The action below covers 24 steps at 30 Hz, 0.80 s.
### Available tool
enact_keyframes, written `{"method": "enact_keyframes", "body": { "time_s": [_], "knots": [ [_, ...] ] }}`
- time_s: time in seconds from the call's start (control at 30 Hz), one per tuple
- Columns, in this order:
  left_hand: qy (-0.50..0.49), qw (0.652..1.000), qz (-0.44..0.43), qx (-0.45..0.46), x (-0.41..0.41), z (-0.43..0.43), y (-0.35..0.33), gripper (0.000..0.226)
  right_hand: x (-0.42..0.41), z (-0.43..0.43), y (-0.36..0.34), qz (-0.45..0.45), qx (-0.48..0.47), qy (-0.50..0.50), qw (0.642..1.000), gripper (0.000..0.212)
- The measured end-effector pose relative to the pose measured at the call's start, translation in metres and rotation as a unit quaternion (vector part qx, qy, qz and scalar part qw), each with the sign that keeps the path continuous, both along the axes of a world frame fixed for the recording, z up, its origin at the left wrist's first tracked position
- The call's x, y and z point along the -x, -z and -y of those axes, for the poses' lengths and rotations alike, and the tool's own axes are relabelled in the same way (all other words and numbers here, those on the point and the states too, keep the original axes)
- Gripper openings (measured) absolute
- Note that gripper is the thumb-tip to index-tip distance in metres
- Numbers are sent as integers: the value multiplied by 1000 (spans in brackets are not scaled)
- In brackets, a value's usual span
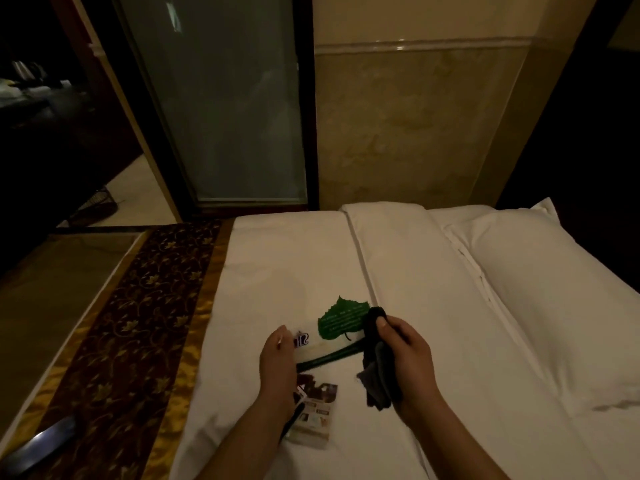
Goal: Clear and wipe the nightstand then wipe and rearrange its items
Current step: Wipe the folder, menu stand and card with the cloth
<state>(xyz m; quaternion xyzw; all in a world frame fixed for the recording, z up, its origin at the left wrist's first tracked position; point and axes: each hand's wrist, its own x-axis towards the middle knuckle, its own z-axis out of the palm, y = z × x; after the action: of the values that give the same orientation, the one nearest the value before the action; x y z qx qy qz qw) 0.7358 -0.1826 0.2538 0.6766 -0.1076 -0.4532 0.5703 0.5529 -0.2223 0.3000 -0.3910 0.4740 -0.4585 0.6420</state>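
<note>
I am looking down at a white bed (pixel 433 271). My left hand (pixel 277 365) grips the near end of a white card with a dark edge (pixel 320 349), lifted a little above the sheet. My right hand (pixel 407 358) holds a dark cloth (pixel 377 362), bunched against the card's right end. A green leaf-shaped card (pixel 341 318) lies flat on the bed just beyond the two hands. Below my left wrist a printed leaflet or small box (pixel 317 415) rests on the sheet, partly hidden by my forearm. The nightstand is not in view.
A dark patterned bed runner with gold trim (pixel 114 341) crosses the bed at the left. White pillows (pixel 540 271) lie at the right. A frosted glass panel (pixel 225 105) and a beige wall (pixel 415 126) stand behind the bed. A shiny dark object (pixel 38 445) lies bottom left.
</note>
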Motion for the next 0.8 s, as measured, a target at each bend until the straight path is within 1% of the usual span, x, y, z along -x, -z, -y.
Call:
{"method": "enact_keyframes", "body": {
  "time_s": [0.03,0.07,0.1,0.13,0.17,0.23,0.3,0.33,0.37,0.4,0.47,0.53,0.63,0.7,0.77,0.8],
  "knots": [
    [39,994,103,-15,3,-1,4,40,-3,-5,-4,12,1,-9,1000,18],
    [76,985,152,-23,7,0,9,43,-8,-10,-6,19,4,-24,1000,18],
    [108,982,154,-30,10,-1,13,44,-14,-15,-8,19,12,-41,999,19],
    [133,985,104,-38,15,-2,14,45,-20,-20,-9,11,24,-55,998,17],
    [148,988,24,-40,18,-4,14,48,-26,-24,-8,-12,38,-63,997,14],
    [170,980,-98,-24,22,-8,23,53,-35,-29,-4,-101,87,-86,987,9],
    [157,972,-172,-12,30,-9,25,55,-38,-32,-1,-195,133,-126,964,10],
    [130,966,-223,-13,31,-9,23,63,-39,-32,-2,-224,143,-138,954,10],
    [125,960,-250,-16,30,-9,22,74,-40,-31,-3,-241,151,-139,949,11],
    [138,955,-263,-14,28,-10,16,78,-40,-29,-5,-250,160,-130,946,11],
    [196,940,-280,7,22,-14,7,71,-40,-27,-8,-259,176,-105,944,13],
    [218,926,-305,38,14,-17,2,72,-41,-28,-12,-280,197,-101,934,13],
    [240,899,-356,88,10,-20,-11,88,-44,-31,-15,-317,234,-117,912,16],
    [248,895,-358,96,9,-22,-20,93,-44,-28,-17,-327,248,-110,905,14],
    [253,897,-354,84,8,-26,-24,84,-45,-24,-20,-328,242,-111,906,11],
    [252,899,-349,82,8,-26,-25,79,-44,-22,-23,-315,222,-125,914,8]
  ]
}}
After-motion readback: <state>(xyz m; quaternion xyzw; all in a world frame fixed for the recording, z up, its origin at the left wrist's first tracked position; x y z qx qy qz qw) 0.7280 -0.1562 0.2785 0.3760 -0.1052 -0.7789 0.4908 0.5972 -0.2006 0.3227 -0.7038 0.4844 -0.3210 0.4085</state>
